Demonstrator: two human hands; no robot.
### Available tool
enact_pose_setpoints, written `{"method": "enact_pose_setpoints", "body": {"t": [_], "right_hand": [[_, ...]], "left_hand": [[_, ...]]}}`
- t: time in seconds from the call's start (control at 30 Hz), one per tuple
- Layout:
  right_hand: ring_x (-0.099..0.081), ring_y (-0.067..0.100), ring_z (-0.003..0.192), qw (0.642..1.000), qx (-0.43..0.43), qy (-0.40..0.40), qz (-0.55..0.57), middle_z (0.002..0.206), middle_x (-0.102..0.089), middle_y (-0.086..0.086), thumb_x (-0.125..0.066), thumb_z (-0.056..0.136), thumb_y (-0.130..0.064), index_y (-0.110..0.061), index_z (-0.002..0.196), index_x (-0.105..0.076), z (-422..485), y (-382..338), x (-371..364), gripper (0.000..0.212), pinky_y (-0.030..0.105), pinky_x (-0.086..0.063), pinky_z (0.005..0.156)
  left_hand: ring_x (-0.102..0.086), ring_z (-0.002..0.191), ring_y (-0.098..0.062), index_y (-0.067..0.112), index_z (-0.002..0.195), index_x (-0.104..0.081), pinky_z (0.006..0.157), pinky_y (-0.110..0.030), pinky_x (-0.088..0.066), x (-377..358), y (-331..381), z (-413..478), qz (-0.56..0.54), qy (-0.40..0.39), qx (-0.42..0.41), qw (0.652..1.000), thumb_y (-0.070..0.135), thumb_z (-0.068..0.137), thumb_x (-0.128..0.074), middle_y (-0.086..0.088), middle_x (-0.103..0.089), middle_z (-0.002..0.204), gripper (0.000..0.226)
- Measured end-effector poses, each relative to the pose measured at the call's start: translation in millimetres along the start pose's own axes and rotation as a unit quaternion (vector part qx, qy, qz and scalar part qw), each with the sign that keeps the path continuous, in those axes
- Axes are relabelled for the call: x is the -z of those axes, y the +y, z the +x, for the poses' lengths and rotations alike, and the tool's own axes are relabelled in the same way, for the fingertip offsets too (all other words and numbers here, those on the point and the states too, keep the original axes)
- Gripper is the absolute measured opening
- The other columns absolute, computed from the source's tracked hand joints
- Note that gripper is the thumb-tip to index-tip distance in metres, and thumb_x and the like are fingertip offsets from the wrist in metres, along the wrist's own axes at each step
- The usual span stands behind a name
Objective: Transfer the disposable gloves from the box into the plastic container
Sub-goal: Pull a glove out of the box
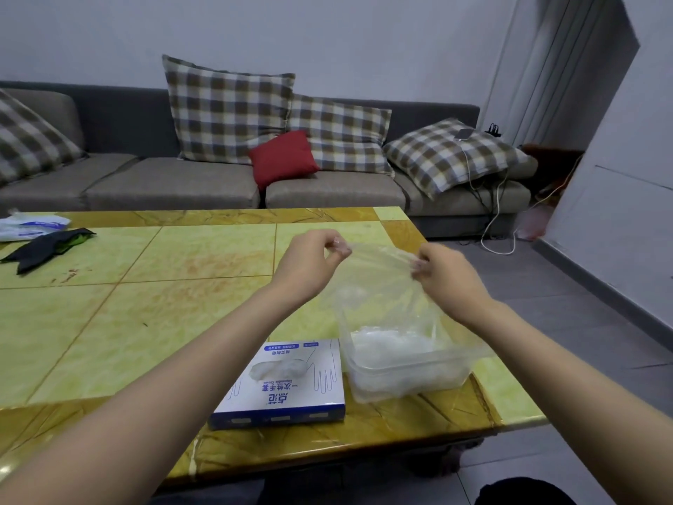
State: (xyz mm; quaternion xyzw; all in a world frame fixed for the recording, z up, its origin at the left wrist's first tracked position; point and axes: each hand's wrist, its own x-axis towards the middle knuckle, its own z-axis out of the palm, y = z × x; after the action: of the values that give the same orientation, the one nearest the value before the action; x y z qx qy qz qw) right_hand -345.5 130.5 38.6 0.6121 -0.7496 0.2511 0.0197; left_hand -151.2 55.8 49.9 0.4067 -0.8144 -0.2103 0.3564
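The desk (182,311) is pale yellow-green in a marbled, tiled pattern, with rust-brown smears across the middle and an amber, veined border along its edges. At lower centre, the box (287,391) is white on top with blue print and a line drawing of hands, and dark blue on its side. Right of it, the plastic container (400,380) is clear, and the gloves (386,346) piled inside look milky white. The glove (382,271) stretched above is transparent. Across the upper frame, the sofa (120,118) is dark grey with taupe seats. It carries brown-and-cream plaid pillows (225,111) and one red cushion (282,158). At left lies a black cloth (43,246).
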Motion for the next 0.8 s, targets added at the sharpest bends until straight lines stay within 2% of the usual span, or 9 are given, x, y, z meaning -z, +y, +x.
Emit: {"method": "enact_pose_setpoints", "body": {"t": [0.07,0.13,0.2,0.27,0.37,0.47,0.57,0.67,0.8], "right_hand": [[-0.042,0.026,0.078,0.996,0.025,0.091,0.004,0.074,-0.039,-0.002,-0.046,0.083,0.009,-0.012,0.073,-0.043,5,5,6,0.023,0.036,-0.028,0.057],[-0.04,0.025,0.08,0.987,0.046,0.15,0.018,0.079,-0.044,0.001,-0.045,0.077,0.015,-0.009,0.074,-0.051,9,12,8,0.025,0.039,-0.033,0.06],[-0.039,0.023,0.078,0.982,0.065,0.177,0.009,0.079,-0.049,0.005,-0.047,0.073,0.019,-0.003,0.076,-0.058,8,19,7,0.025,0.038,-0.034,0.059],[-0.042,0.027,0.076,0.981,0.082,0.174,-0.019,0.077,-0.054,0.01,-0.049,0.069,0.021,-0.001,0.075,-0.061,7,32,2,0.026,0.034,-0.03,0.058],[-0.046,0.03,0.081,0.991,0.082,0.08,-0.064,0.079,-0.056,0.007,-0.049,0.07,0.02,-0.005,0.076,-0.064,3,57,-12,0.03,0.031,-0.028,0.062],[-0.048,0.026,0.099,0.991,0.048,-0.064,-0.111,0.095,-0.062,0.005,-0.044,0.077,0.014,-0.012,0.088,-0.069,-1,75,-27,0.038,0.033,-0.038,0.074],[-0.046,0.025,0.113,0.98,0.008,-0.155,-0.124,0.106,-0.063,0.008,-0.04,0.083,0.011,-0.013,0.097,-0.07,-6,79,-35,0.041,0.041,-0.046,0.087],[-0.049,0.024,0.113,0.967,-0.008,-0.218,-0.132,0.111,-0.062,0.009,-0.04,0.086,0.01,-0.013,0.101,-0.07,-5,79,-40,0.04,0.033,-0.046,0.086],[-0.056,0.024,0.108,0.934,-0.011,-0.321,-0.157,0.115,-0.063,0.005,-0.043,0.085,0.009,-0.018,0.102,-0.071,-2,82,-51,0.043,0.029,-0.049,0.083]], "left_hand": [[-0.053,0.064,0.007,0.012,0.089,-0.07,0.055,-0.007,-0.034,-1,8,3,-0.024,0.051,-0.029,0.998,0.018,0.092,-0.06,0.006,-0.065,0.087,0.012],[-0.054,0.056,0.007,0.012,0.087,-0.068,0.054,-0.006,-0.04,-5,14,1,-0.079,0.067,-0.039,0.994,0.015,0.091,-0.06,0.006,-0.064,0.083,0.01],[-0.057,0.066,0.004,0.012,0.086,-0.067,0.061,-0.006,-0.045,-11,13,-7,-0.1,0.045,-0.045,0.993,0.011,0.091,-0.061,0.009,-0.062,0.079,0.008],[-0.058,0.077,0.002,0.009,0.09,-0.068,0.075,-0.009,-0.047,-21,6,-16,-0.065,0.005,-0.064,0.996,0.011,0.091,-0.061,0.008,-0.064,0.083,0.008],[-0.06,0.093,-0.009,0.01,0.098,-0.068,0.089,-0.022,-0.046,-36,-6,-27,0.009,-0.084,-0.08,0.993,0.013,0.092,-0.059,0.002,-0.067,0.098,0.012],[-0.058,0.106,-0.012,0.012,0.109,-0.066,0.09,-0.023,-0.042,-53,-8,-30,0.111,-0.203,-0.085,0.969,0.017,0.095,-0.051,0.001,-0.065,0.113,0.021],[-0.056,0.109,-0.016,0.015,0.115,-0.066,0.091,-0.03,-0.046,-71,-6,-25,0.177,-0.283,-0.074,0.94,0.018,0.097,-0.045,-0.001,-0.063,0.119,0.027],[-0.055,0.112,-0.021,0.02,0.119,-0.064,0.093,-0.036,-0.047,-85,-7,-19,0.231,-0.348,-0.061,0.906,0.017,0.097,-0.041,-0.004,-0.062,0.122,0.031],[-0.046,0.118,-0.025,0.023,0.128,-0.059,0.088,-0.028,-0.036,-98,-3,-13,0.341,-0.411,-0.089,0.841,0.011,0.1,-0.037,-0.006,-0.057,0.127,0.037]]}}
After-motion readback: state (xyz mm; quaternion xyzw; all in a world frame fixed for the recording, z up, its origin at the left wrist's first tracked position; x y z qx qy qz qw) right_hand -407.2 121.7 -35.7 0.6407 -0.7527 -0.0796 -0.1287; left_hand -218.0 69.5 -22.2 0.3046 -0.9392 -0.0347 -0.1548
